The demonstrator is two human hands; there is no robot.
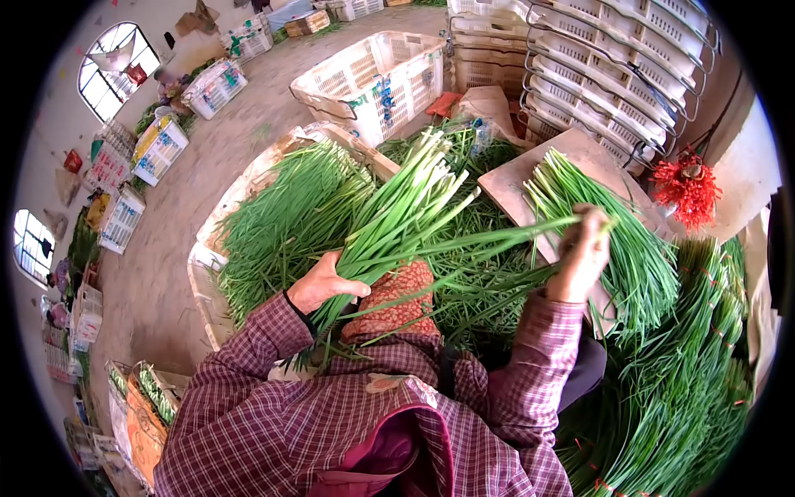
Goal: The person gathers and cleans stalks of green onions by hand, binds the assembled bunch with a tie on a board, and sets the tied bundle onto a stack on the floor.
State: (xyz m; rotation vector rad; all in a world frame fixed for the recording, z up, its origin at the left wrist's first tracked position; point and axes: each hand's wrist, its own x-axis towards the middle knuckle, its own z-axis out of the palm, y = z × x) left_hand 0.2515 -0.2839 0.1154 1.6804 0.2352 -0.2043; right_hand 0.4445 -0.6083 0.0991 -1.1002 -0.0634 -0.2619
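Note:
My left hand (325, 284) is closed around a thick bunch of garlic chives (396, 217), its pale stem ends pointing up and away from me. At the right, my right hand (582, 255) is closed on the ends of a few chive strands (489, 237), which stretch across from the bunch. That hand is slightly blurred. Just behind it, a pile of chives (617, 240) lies on a flat board (517, 178). More loose chives (290, 207) fill a white crate (201, 277) left of the bunch.
Tied chive bundles (662, 398) are heaped at my right. Red bands (686, 189) hang beside stacked white crates (596, 70). Another white crate (389, 91) stands ahead. Loose greens (480, 286) lie between crate and board. Other people and crates (214, 87) line the left wall.

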